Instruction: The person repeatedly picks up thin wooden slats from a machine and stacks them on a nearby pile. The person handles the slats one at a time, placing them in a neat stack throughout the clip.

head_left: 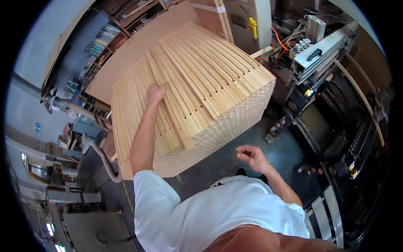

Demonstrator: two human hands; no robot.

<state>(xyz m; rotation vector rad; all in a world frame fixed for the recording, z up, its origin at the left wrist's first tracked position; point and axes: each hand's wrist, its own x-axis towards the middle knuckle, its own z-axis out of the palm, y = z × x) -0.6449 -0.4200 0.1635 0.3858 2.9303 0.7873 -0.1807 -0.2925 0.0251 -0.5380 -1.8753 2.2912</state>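
Note:
A large stack of pale wooden slats (210, 63) stands before me, its slats lying side by side in layers. Many top slats have a small dark hole near the end facing me. My left hand (156, 92) is at the middle of the top layer, its fingers curled round the edge of a wooden slat (171, 115); the fingertips are hidden. That slat lies unevenly among its neighbours. My right hand (253, 158) hangs in the air in front of the stack's near right side, fingers loosely bent and apart, with nothing visible in it.
A machine with a metal rail (312, 61) and dark parts stands to my right. A yellow air gun (252, 28) hangs beyond the stack. Behind it leans a large brown board (168, 21). A grey hose (105, 161) curves down to the floor at left.

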